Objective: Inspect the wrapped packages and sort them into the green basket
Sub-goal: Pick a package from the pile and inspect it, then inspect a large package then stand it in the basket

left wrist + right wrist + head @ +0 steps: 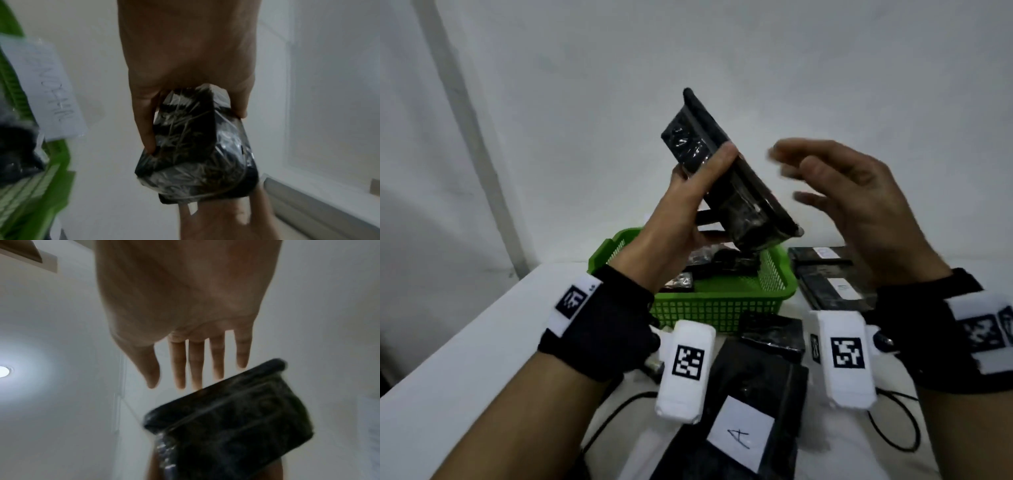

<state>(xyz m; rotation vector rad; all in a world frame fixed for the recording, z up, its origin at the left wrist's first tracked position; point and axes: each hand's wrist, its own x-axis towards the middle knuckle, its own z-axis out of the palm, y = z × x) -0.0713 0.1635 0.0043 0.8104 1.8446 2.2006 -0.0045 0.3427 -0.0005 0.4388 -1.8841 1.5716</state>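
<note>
My left hand (698,192) grips a black package wrapped in clear film (736,181), tilted and raised above the green basket (719,301). In the left wrist view the fingers curl round the wrapped package (197,146). My right hand (835,192) hovers just right of it, fingers straight and spread, holding nothing. The right wrist view shows those straight fingers (197,363) just above the package (232,423). Several wrapped packages lie in the basket (722,263).
More black packages lie on the white table: one with a label "A" (743,435) near me, a smaller one (770,332) before the basket, a stack (828,277) to its right. Black cables (893,425) trail across the table. A white wall stands behind.
</note>
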